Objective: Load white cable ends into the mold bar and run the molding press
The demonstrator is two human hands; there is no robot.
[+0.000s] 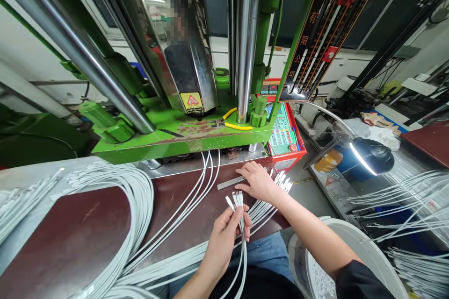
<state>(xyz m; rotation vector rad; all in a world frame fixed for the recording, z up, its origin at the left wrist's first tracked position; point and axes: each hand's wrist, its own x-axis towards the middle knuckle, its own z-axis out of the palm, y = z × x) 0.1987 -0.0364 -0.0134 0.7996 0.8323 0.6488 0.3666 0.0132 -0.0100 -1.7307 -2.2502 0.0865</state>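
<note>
My left hand (228, 229) is closed round a small bunch of white cables (242, 252), held upright over the near edge of the brown work surface. Their flat connector ends (237, 198) stick up above my fingertips. My right hand (257, 181) lies low over the surface, thumb and fingers apart on either side of a flat metal strip (227, 183). A small dark piece shows on the strip between them; its kind is unclear. Beneath my right wrist lies a bundle of white cables (268, 210), connector ends (282, 181) pointing to the right rear.
A green press (175, 142) stands ahead, with yellow-handled pliers (238, 126) on its base. Three cables (196, 191) run under it. Coiled cables (143, 196) lie left. A red control panel (286, 133) stands right rear, a white bucket (372, 257) at lower right.
</note>
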